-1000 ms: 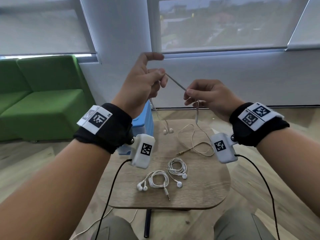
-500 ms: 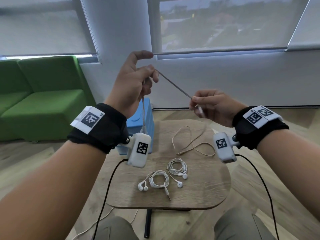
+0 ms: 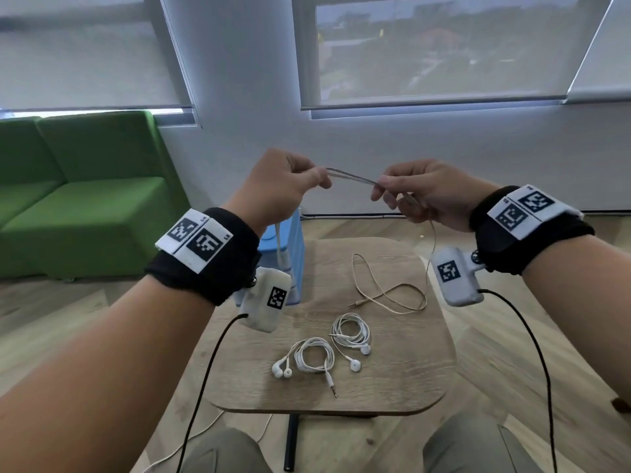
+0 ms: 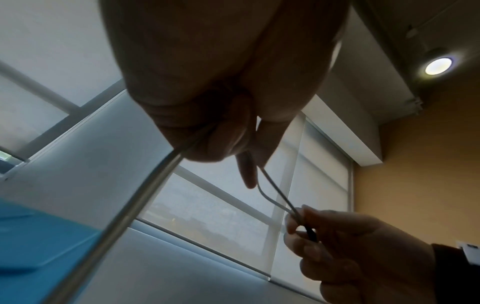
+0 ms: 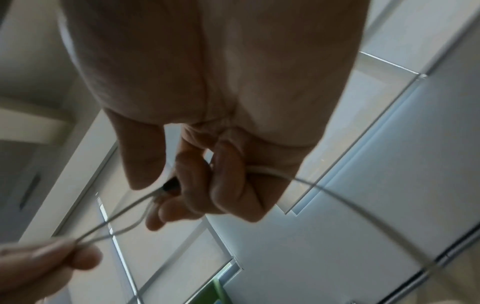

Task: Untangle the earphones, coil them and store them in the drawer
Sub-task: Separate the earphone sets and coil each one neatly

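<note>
Head view | earphones: 3 | coiled white sets (image 3: 333, 348): 2 | hands: 2

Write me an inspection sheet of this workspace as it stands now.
Surface: small wooden table, rounded corners.
Job's things: beige earphones, a doubled length stretched between both hands, tail and plug lying on the table; two coiled white earphones on the table; blue drawer unit behind the table, partly hidden.
Clutter: nothing seen.
Hands: left hand and right hand each pinch the beige cable, raised above the table.
Cables: black leads from the wrist cameras.
Surroundings: green sofa, windows with roller blinds, wood floor.
</note>
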`<action>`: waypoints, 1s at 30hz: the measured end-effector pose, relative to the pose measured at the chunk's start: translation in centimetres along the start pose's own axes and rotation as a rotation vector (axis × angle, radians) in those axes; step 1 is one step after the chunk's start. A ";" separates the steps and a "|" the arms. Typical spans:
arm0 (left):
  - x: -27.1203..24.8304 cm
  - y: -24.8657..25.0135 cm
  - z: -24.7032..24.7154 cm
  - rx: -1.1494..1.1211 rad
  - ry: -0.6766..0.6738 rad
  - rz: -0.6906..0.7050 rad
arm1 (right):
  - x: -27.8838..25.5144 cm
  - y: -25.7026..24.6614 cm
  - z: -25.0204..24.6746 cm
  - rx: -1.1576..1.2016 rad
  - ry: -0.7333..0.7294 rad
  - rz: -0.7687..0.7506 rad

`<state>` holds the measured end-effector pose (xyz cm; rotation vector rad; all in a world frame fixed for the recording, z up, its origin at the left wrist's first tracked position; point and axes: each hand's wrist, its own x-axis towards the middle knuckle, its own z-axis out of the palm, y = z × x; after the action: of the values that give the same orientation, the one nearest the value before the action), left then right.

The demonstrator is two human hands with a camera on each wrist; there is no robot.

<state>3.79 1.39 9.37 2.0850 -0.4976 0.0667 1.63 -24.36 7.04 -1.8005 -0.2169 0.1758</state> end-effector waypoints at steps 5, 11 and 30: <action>0.0 0.0 -0.2 -0.084 0.097 0.028 | -0.1 0.0 0.6 0.003 -0.008 -0.052; 0.2 -0.1 0.0 -0.127 0.224 0.049 | -0.1 0.4 0.7 0.036 -0.006 -0.065; -1.1 0.8 0.1 -0.445 -0.245 -0.272 | 2.2 -2.2 4.4 -0.658 0.159 -0.458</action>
<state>2.45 1.31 9.68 1.7079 -0.3320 -0.4270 2.61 -19.17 8.16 -2.3395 -0.6185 -0.4091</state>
